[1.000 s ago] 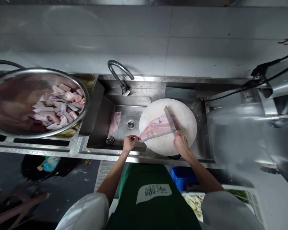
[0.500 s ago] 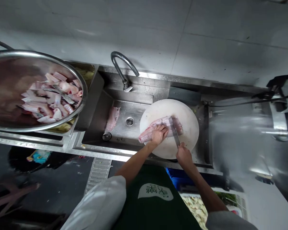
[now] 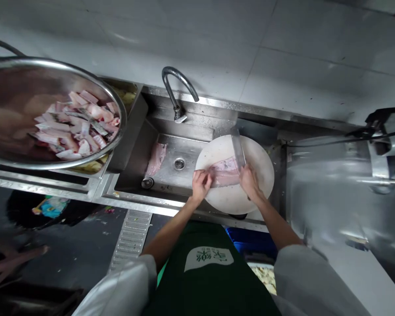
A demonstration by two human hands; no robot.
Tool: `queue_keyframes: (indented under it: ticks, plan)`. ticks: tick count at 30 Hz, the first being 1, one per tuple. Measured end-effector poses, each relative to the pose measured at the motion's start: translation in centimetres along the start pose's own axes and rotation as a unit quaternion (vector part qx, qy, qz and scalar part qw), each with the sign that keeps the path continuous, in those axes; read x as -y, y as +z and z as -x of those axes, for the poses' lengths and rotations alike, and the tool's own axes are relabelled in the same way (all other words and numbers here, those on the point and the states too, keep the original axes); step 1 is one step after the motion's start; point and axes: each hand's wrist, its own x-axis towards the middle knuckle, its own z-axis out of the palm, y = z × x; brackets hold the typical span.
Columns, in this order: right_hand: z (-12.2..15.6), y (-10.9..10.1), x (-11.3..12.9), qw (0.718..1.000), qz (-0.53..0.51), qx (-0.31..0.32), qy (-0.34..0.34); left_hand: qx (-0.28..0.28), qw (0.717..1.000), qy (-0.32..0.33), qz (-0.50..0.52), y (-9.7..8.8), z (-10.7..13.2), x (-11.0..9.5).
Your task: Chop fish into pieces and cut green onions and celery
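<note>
A pink fish fillet lies across a round white cutting board that rests over the right side of a steel sink. My left hand presses on the fillet's left end with fingers curled. My right hand is closed round the handle of a cleaver, whose blade stands at the fillet's right end and points away from me.
Another fillet lies in the sink basin near the drain, below a curved tap. A large steel bowl of cut fish pieces sits at the left. A shiny steel machine stands at the right.
My left hand slid from the middle of the fillet to its left end. The cleaver moved up the board and my right hand came onto the board beside the fillet.
</note>
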Motion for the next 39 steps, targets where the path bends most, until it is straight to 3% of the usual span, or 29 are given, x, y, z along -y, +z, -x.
queue_keyframes:
  ticks: [2,5,7,9,12,16,18,20,23,24,26,30,33,36,39]
  plan:
    - [4.0,1.9,-0.3,0.999,0.023,0.034,0.003,0.016,1.000,0.017,-0.005,0.2,-0.1,0.1]
    - [8.4,4.6,-0.1,0.995,0.045,0.087,0.013,0.122,0.989,0.080,-0.009,2.0,-0.9,-0.2]
    - [9.9,5.8,-0.2,0.993,0.052,0.102,0.021,0.172,0.979,0.106,-0.028,3.2,-1.2,-0.3]
    - [10.0,6.3,-0.2,0.991,0.060,0.114,0.028,0.188,0.975,0.109,-0.045,4.0,-1.2,-0.2]
    - [6.8,5.7,0.9,0.993,0.057,0.103,0.016,0.202,0.973,0.098,-0.043,4.7,-1.0,0.1]
    - [-2.7,3.1,5.0,0.998,0.006,0.046,-0.032,0.215,0.973,0.081,0.006,4.7,-0.9,0.1]
    - [-6.7,1.5,6.7,0.998,-0.021,0.038,-0.040,0.186,0.979,0.065,0.052,3.5,-0.6,0.1]
    - [-8.0,0.2,7.4,0.998,-0.030,0.036,-0.044,0.104,0.991,0.013,0.077,1.3,0.2,0.5]
    - [-4.5,0.0,6.8,0.999,-0.007,0.017,-0.044,-0.087,0.983,-0.153,0.048,-2.5,2.4,1.7]
    - [-2.3,0.5,6.3,0.999,0.005,0.014,-0.043,-0.130,0.970,-0.202,0.035,-3.5,3.1,2.1]
    - [2.7,2.0,5.4,0.998,0.027,0.038,-0.042,-0.163,0.953,-0.253,0.023,-4.4,4.3,2.7]
    - [10.5,5.8,4.0,0.989,0.083,0.122,-0.029,-0.106,0.971,-0.207,0.060,-2.4,5.0,2.6]
    - [12.6,7.2,3.8,0.984,0.102,0.147,-0.021,-0.060,0.974,-0.198,0.093,-0.6,4.6,2.0]
    - [11.0,7.1,5.0,0.984,0.098,0.146,-0.025,-0.038,0.968,-0.222,0.107,-0.2,4.1,1.6]
    - [6.4,6.2,7.7,0.993,0.055,0.100,-0.038,-0.023,0.964,-0.241,0.113,-0.7,3.5,1.4]
